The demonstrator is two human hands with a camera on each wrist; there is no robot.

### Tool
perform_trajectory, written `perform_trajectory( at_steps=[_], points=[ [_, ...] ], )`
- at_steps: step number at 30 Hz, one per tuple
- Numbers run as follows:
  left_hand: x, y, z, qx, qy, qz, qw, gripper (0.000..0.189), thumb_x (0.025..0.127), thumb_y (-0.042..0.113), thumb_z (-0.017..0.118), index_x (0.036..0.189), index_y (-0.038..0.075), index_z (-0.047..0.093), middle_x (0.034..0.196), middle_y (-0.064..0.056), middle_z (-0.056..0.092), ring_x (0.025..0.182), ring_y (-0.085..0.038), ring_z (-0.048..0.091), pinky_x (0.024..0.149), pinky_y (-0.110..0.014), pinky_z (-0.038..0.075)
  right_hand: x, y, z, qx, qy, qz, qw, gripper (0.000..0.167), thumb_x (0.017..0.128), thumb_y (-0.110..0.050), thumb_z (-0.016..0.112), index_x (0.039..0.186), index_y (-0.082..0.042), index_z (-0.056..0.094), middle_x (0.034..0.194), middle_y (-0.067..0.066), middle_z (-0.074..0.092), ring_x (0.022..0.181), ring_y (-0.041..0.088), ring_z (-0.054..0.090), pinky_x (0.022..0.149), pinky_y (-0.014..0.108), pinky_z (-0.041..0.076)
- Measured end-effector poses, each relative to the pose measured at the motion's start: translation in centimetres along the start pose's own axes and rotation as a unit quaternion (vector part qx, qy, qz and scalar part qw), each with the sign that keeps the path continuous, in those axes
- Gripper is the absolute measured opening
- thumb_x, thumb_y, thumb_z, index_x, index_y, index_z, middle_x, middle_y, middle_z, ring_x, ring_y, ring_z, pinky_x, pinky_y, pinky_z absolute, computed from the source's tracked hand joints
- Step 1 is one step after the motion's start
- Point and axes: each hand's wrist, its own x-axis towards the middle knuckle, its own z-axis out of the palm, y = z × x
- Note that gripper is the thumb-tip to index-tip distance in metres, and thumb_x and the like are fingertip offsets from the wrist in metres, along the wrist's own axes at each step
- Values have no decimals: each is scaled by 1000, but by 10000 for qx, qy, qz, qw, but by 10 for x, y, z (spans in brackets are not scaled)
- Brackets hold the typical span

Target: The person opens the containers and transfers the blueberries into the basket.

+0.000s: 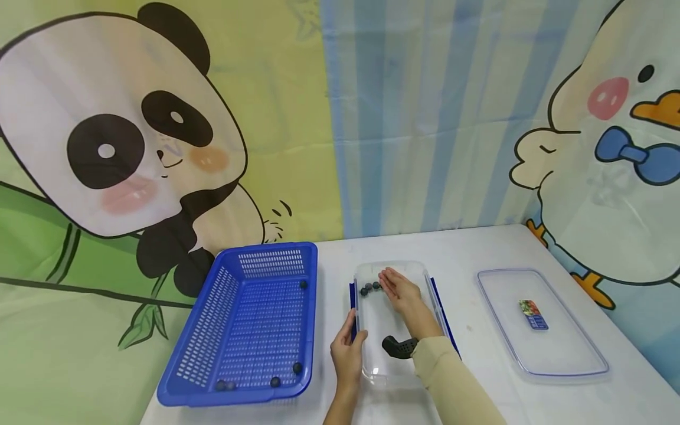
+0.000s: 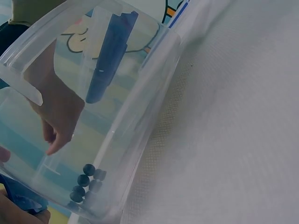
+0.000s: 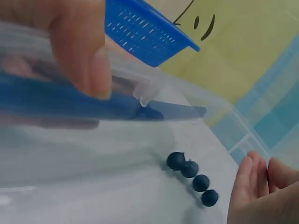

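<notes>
A clear plastic container (image 1: 379,348) with blue side flaps stands on the table. Its left wall is gripped by my left hand (image 1: 347,357), thumb over the rim and on the inner side in the right wrist view. My right hand (image 1: 402,295) is inside the container, fingers held together and fairly straight. Just beside those fingertips, several blueberries (image 3: 201,183) lie in a short row on the container floor. The left wrist view shows the same blueberries (image 2: 83,180) through the clear wall, with the right hand (image 2: 63,116) apart from them.
A blue plastic basket (image 1: 313,330) stands on the left, with several blueberries (image 1: 275,382) scattered along its edges. On the right lies a clear lid (image 1: 563,354) bearing a colourful label (image 1: 533,314). A printed curtain (image 1: 393,118) rises behind the white table (image 1: 457,254).
</notes>
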Motion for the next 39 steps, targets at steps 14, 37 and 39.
perform_trajectory(
  at_steps=[14,37,39],
  points=[
    [6,2,7,-59,42,207,9998,51,76,-8,60,126,-5,52,132,-17,48,125,-28,41,102,-32,32,219,123,-132,3602,-131,-92,9327,53,99,-32,15,139,-11,42,144,6,34,121,22,46,96,36,43],
    [2,-4,3,119,133,30,9998,50,75,-10,59,125,-3,54,132,-19,48,123,-26,43,99,-25,34,80,76,-44,2670,941,513,9577,42,98,-5,36,140,-6,37,139,10,42,121,18,45,95,28,43],
    [2,-3,3,135,131,68,9998,50,75,-9,59,125,-3,54,132,-18,48,123,-27,43,99,-23,35,46,59,-23,2551,990,529,9604,47,96,-2,42,142,-6,33,136,8,43,125,16,41,98,25,40]
  ],
)
